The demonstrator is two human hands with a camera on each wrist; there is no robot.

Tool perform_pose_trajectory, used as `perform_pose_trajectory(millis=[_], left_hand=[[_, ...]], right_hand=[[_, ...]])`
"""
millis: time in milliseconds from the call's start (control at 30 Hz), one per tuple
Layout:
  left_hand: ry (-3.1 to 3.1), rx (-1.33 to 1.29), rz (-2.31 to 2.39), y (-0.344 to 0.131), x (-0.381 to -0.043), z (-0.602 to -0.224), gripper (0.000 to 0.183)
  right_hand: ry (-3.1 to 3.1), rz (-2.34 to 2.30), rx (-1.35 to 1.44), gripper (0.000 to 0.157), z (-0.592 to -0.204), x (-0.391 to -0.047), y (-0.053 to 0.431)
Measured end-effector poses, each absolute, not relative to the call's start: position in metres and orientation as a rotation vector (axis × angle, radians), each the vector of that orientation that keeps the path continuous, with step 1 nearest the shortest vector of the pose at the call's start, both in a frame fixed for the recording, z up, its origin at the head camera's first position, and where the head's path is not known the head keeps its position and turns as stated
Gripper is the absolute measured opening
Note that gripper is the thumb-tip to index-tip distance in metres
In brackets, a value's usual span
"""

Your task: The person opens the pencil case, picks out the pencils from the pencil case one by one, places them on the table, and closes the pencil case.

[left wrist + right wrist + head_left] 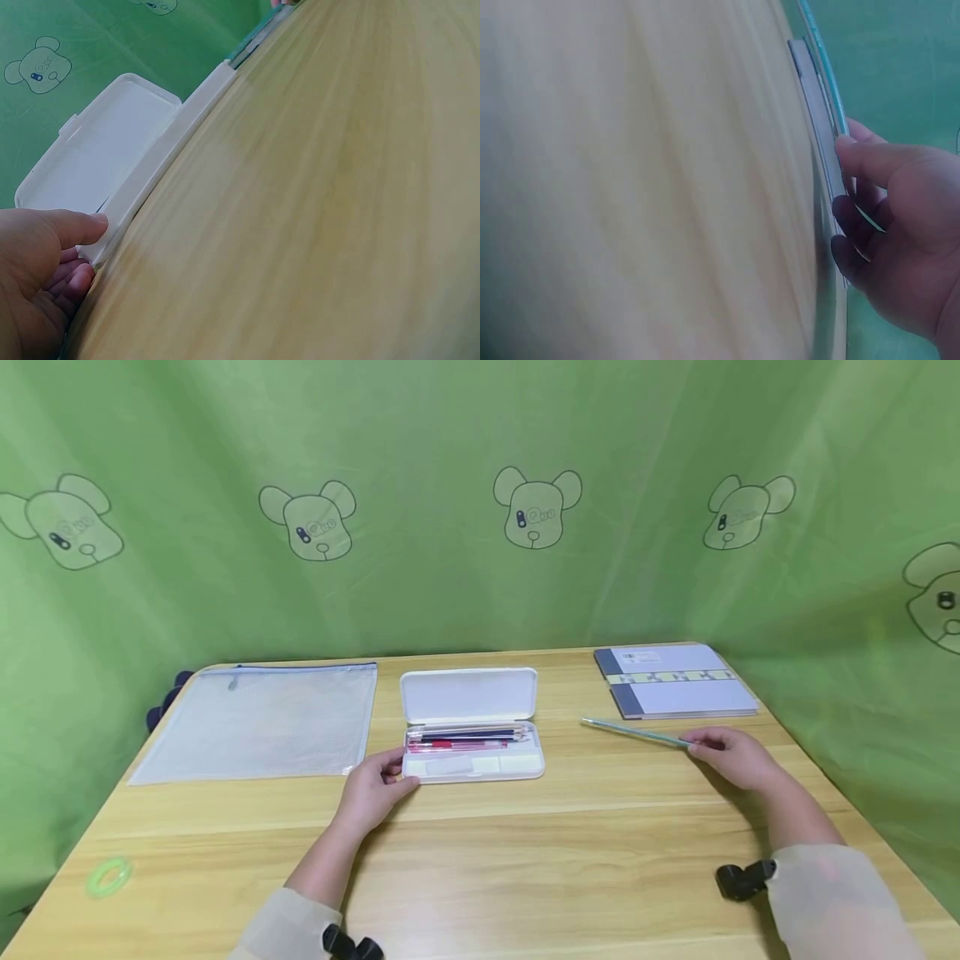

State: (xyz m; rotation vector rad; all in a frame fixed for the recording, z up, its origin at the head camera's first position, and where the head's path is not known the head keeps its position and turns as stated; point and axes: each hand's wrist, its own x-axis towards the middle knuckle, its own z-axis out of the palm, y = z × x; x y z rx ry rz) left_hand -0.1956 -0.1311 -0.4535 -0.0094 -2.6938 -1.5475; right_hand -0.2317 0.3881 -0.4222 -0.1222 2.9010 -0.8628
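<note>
Pencil or pen, I can't tell which, slim and pale teal, slants in front of the person's right hand. Thumb and forefinger pinch it near one end, barely parted, while the remaining fingers curl loosely below; from where I stand I can't make out whether its far tip touches the wood. It lies just in front of a pale notebook with a dark spine and a patterned yellow band.

Well to the other side, the left hand grips the end of a white pencil case, thumb on the front corner and fingers bent round the side. Its lid stands open, leaning back, and inside lie some dark pencils with a red pen in front of them.

Beyond that hand a translucent zip bag lies flat, and a small green ring sits nearer the front left. All of it rests on a wood-grain table, before a green curtain printed with bear heads.
</note>
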Motion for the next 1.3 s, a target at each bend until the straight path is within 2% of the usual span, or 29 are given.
perform_pose_trajectory(millis=[367, 867, 1033, 1300], left_hand=[[-2.689, 0.001, -1.564, -0.132, -0.194, -0.454, 0.052], [-2.694, -0.006, -1.555, -0.133, -0.195, -0.455, 0.051], [-2.695, -0.007, -1.556, -0.133, -0.195, -0.455, 0.051], [-2.697, -0.006, -1.561, -0.133, -0.197, -0.456, 0.053]], right_hand=[[2.883, -0.783, -0.122, 0.039, -0.429, -0.238, 0.393], [2.892, -0.766, -0.112, 0.048, -0.423, -0.234, 0.387], [2.921, -0.782, -0.138, 0.051, -0.415, -0.234, 0.369], [2.944, -0.903, -0.276, 0.04, -0.405, -0.239, 0.316]])
